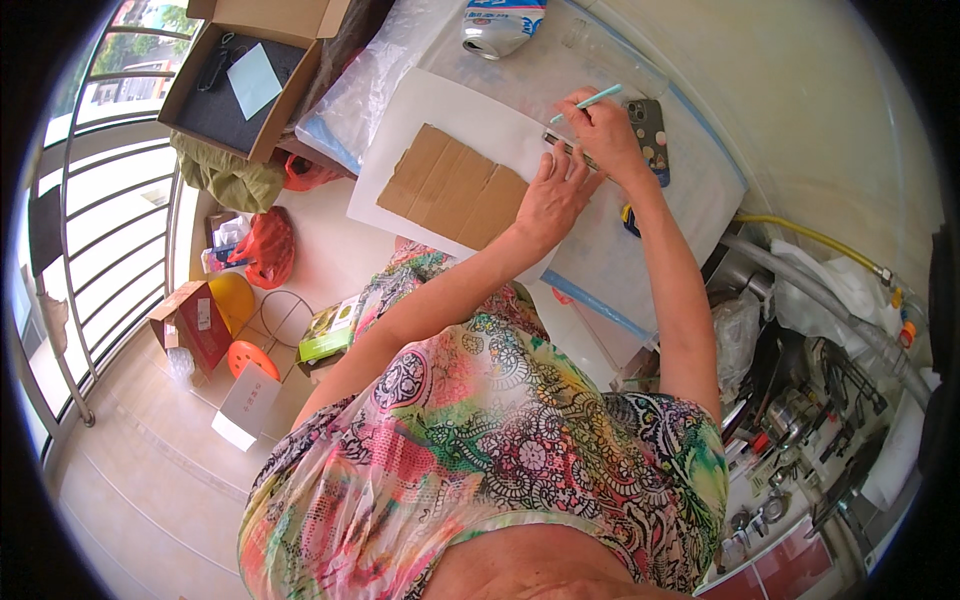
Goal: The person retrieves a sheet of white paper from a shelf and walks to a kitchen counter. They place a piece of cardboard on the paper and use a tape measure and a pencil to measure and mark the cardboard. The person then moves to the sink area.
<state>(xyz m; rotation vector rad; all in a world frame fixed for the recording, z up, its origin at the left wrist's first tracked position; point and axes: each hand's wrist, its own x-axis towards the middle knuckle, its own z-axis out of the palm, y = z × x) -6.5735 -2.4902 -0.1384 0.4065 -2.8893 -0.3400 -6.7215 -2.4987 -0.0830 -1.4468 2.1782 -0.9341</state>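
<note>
My right hand grips a light teal pen, its lower end slanting down to the left above the white sheet's far right edge. Beside it my left hand has its fingers spread, the fingertips on a narrow dark strip, perhaps a ruler, partly hidden under both hands. A rectangular piece of brown corrugated cardboard lies on the large white sheet, close to my left wrist. Just past my right wrist is a dark phone in a patterned case.
A yellow and dark tool sits partly behind my right forearm. Farther back on the covered table are a dented drink can and a clear glass or plastic container. An open cardboard box stands left; pipes and utensils lie right.
</note>
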